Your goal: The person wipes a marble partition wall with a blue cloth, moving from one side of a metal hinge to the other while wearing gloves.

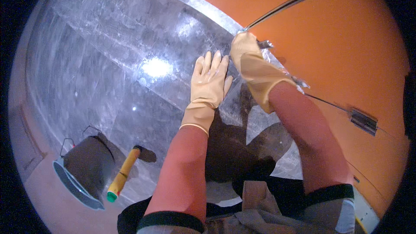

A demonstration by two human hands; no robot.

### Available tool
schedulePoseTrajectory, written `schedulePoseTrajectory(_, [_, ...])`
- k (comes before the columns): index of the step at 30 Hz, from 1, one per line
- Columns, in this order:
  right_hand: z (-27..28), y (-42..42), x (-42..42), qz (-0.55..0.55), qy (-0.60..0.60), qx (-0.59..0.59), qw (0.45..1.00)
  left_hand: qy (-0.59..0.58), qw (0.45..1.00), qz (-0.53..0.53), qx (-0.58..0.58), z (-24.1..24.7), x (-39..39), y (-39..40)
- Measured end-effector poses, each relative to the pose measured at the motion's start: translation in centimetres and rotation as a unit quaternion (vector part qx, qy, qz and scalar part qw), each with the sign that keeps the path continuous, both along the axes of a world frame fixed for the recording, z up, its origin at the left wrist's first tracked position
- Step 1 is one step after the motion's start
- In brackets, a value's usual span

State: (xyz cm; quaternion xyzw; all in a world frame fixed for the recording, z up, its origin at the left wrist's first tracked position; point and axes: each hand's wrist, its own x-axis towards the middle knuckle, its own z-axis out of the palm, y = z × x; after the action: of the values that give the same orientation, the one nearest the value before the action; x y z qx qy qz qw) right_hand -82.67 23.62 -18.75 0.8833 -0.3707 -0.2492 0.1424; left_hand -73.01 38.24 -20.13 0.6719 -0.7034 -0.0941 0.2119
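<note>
My left hand (209, 79), in a cream rubber glove, lies flat with its fingers apart on a grey, glossy, film-like surface (146, 32). Nothing is held in it. To its right, my right hand (246, 47), gloved the same way, is bent down at the border between the grey surface and an orange panel (325, 48). Its fingertips are hidden, so what it grips cannot be told. A long dark strip (292, 3) runs up and away from just beyond it. Beside the knuckles sticks out a small crumpled silvery piece (266, 44).
A dark bucket (89, 157) with a pale rim and a wire handle stands at lower left. Near it is a yellow cylinder (125, 172) with a green end. A black rectangular piece (364, 122) sits on the orange panel at right, with a thin dark line leading to it.
</note>
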Motion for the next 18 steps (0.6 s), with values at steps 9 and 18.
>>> schedulePoseTrajectory(9, [0.0,-1.9,2.3,-0.236,-0.089,0.114,0.961,0.016,1.000,-0.005,-0.022,-0.3,0.4,-0.2])
schedulePoseTrajectory(18, [3.7,5.1,-2.9,-0.143,-0.050,0.225,0.962,0.017,1.000,-0.001,-0.026,-0.1,1.0,0.1])
